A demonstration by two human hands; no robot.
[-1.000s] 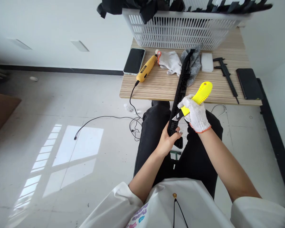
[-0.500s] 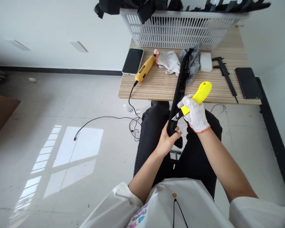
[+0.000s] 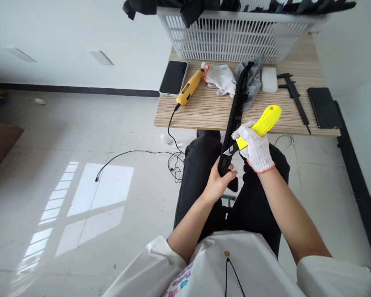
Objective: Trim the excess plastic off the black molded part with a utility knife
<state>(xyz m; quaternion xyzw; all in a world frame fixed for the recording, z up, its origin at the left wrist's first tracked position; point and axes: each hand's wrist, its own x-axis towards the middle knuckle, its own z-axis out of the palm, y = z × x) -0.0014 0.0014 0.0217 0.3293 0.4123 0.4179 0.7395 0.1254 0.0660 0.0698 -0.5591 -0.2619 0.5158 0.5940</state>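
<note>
My bare left hand (image 3: 219, 181) is closed round the lower end of a long black plastic part (image 3: 235, 119). The part slants up from between my knees, and its far end reaches over the table onto a grey cloth (image 3: 252, 80). In a white knit glove, my right hand (image 3: 255, 146) grips a yellow utility knife (image 3: 267, 120), its handle pointing up and right. The knife's blade lies at the right edge of the part, just above my left hand; whether it cuts in I cannot tell.
On the wooden table (image 3: 200, 117) lie a phone (image 3: 173, 78), a corded yellow rotary tool (image 3: 190, 87), a white glove (image 3: 222, 78), a small white block (image 3: 269, 79), a caliper (image 3: 294, 97) and a black phone (image 3: 323, 108). Behind stands a white basket (image 3: 235, 39) of black parts. A cable (image 3: 136, 152) trails across the floor.
The knife handle has swung slightly up and to the right in my right hand. My left hand keeps its hold on the black part, and the view has shifted a little.
</note>
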